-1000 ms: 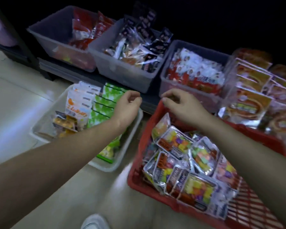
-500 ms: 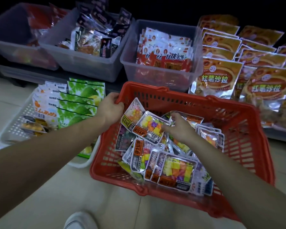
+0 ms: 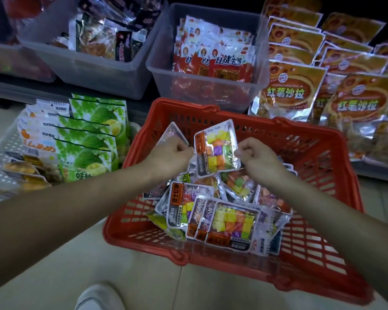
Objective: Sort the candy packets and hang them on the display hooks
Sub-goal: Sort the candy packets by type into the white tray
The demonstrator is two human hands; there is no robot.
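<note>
- Pinching one candy packet [image 3: 216, 151] by side edges: left hand [image 3: 168, 157], right hand [image 3: 259, 158], both fisted, over red basket [image 3: 211, 107], centre.
- Pale tiled floor [image 3: 143, 278] underneath; grey bins [image 3: 99, 72] at 12 o'clock, dark beyond.

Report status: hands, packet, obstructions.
Fingers of left hand and right hand pinch packet at side edges. Held over basket. Behind left hand, second packet. Hooks not in view.
</note>
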